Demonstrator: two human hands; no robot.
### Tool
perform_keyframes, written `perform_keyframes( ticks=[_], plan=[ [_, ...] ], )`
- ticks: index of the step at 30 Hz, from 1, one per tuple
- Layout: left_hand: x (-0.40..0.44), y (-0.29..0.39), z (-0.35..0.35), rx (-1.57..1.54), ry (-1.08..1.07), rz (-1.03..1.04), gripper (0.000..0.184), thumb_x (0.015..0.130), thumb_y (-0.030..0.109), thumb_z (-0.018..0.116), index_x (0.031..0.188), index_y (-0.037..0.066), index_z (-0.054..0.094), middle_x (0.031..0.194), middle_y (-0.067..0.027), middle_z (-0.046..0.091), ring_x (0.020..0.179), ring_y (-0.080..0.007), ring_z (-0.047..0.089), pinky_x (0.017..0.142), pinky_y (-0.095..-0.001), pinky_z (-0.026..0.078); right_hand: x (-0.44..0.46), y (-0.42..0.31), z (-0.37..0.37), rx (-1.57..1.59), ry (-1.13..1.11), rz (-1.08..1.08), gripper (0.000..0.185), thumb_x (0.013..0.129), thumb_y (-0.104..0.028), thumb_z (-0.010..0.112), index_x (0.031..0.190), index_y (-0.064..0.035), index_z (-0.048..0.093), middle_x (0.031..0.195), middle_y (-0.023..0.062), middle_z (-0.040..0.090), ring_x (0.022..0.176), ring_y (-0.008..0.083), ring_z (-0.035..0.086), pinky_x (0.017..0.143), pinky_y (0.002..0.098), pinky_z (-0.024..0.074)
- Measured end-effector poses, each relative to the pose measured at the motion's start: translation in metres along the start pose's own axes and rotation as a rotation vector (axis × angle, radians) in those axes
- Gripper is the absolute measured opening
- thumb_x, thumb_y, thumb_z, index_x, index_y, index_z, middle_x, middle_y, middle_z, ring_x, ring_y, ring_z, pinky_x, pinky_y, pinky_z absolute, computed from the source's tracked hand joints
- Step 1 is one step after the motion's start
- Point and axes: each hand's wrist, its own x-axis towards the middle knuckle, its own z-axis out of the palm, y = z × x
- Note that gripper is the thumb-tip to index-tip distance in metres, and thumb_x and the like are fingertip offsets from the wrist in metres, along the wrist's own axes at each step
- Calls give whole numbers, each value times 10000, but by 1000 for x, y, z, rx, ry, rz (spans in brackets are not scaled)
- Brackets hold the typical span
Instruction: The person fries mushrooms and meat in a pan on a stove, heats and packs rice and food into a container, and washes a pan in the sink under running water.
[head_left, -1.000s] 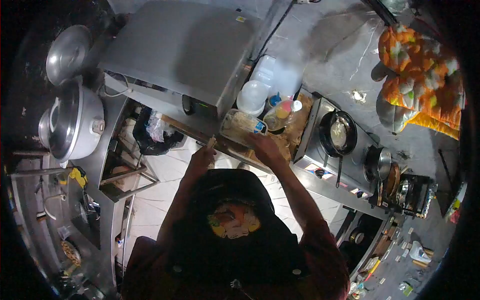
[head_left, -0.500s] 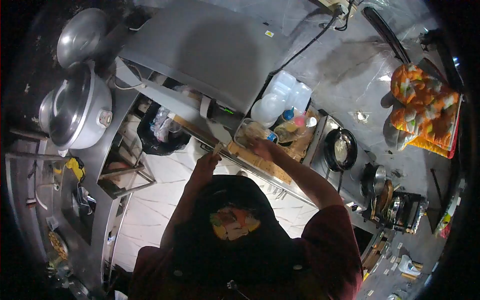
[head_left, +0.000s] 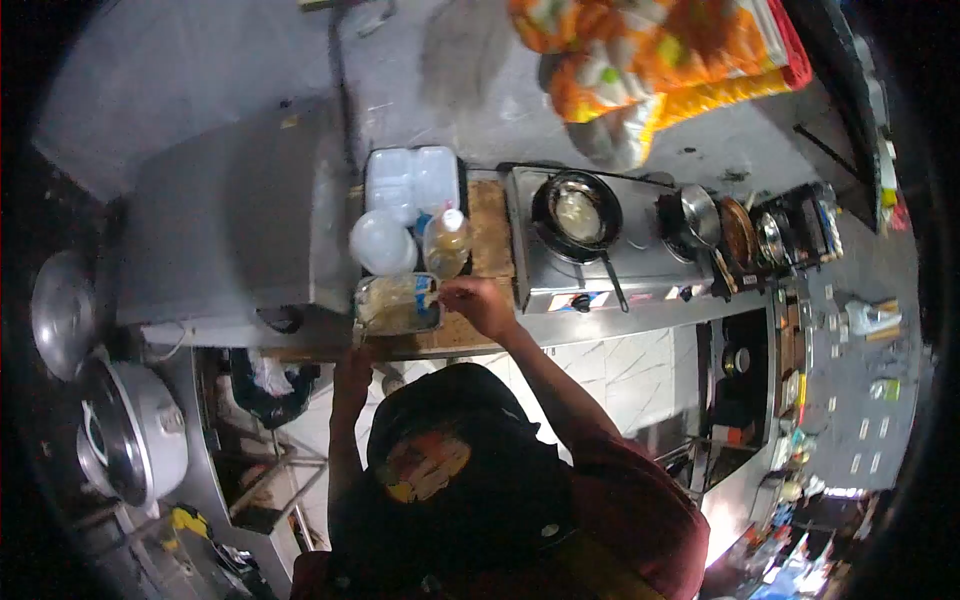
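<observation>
My left hand (head_left: 352, 378) is closed round the handle of a spatula (head_left: 361, 326), at the front left corner of a clear plastic tub (head_left: 395, 318). The spatula is small and blurred here. At the tub's right side is my right hand (head_left: 482, 304), fingers pinched beside a blue-marked item (head_left: 424, 292). What it grips, if anything, I cannot make out. Pale contents show in the tub. Behind it stand a bottle of yellowish liquid (head_left: 450, 250) with a white cap, a stack of round plastic lids or bowls (head_left: 383, 243) and white compartment trays (head_left: 412, 180).
Right of the board (head_left: 490, 235), a black frying pan (head_left: 602, 232) with pale food sits on the steel stove (head_left: 545, 290). A metal pot (head_left: 699, 215) is farther right. A grey box-like appliance (head_left: 230, 220) and a large pot (head_left: 150, 430) are at left. An orange quilted cloth (head_left: 680, 60) hangs behind.
The view has turned and shifted toward the stove. The spatula's broad blade, plain before, is now down by the tub's left end. My right hand has drawn back from over the tub to its right side.
</observation>
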Motion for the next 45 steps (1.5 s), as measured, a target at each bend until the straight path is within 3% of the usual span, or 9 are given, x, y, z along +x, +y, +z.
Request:
perform_keyframes(
  ticks=[4,8,14,26,32,35,36,38,45],
  plan=[
    [12,14,20,-91,-24,-7,228,1015,278,536,1018,55,586,769,30,519,624,-56,434,514,-239,343,-22,-7,-110,176,254,38,99,887,34,651,969,23,706,866,47,700,761,113,645,703,268,544],
    [27,41,42,-149,-13,-139,228,1010,272,538,1028,56,609,789,13,527,646,-63,451,533,-252,364,-1,25,-221,-591,607,-59,128,827,-98,728,894,12,720,733,154,694,678,204,688,658,349,534],
    [38,57,71,149,79,-71,283,1017,300,522,1021,49,652,817,-28,566,661,-101,475,578,-295,407,48,117,-273,-807,423,4,155,796,-104,691,922,-21,730,928,238,694,819,410,672,731,451,545],
    [54,39,47,159,-50,-88,282,1011,197,493,1245,63,576,1089,-145,572,1001,-273,541,865,-398,427,52,132,-302,-881,473,40,129,828,-175,683,882,-63,717,834,192,697,794,377,680,734,478,544],
    [48,25,13,969,-156,640,361,914,151,597,1257,44,568,1221,-162,581,1073,-343,586,882,-433,500,-19,22,-174,-570,602,-36,146,913,-186,619,936,-50,669,824,181,689,728,373,668,652,439,526],
    [58,10,17,627,26,856,242,970,207,573,1148,47,608,1020,-122,610,922,-286,613,754,-381,511,-37,18,-49,-359,218,84,148,822,-51,668,958,8,662,912,203,654,836,366,642,715,408,509],
    [61,22,20,627,16,852,242,970,207,573,1148,47,608,1020,-122,610,922,-286,613,754,-381,511,-34,24,-10,-208,80,-30,211,815,-15,635,1023,12,650,959,208,659,876,372,645,735,417,516],
    [60,64,25,-186,-249,-135,242,1008,267,542,1050,41,615,817,-35,561,743,-168,568,629,-305,465,-24,60,70,-401,-35,-215,243,822,-29,560,1036,-17,675,940,178,681,900,363,662,764,437,542],
    [76,62,16,81,-263,147,294,1003,317,523,984,41,620,705,27,493,617,-61,459,536,-260,373,18,10,155,-867,-150,82,123,799,-182,654,887,-108,700,849,119,688,793,293,692,646,399,551]
  ],
)
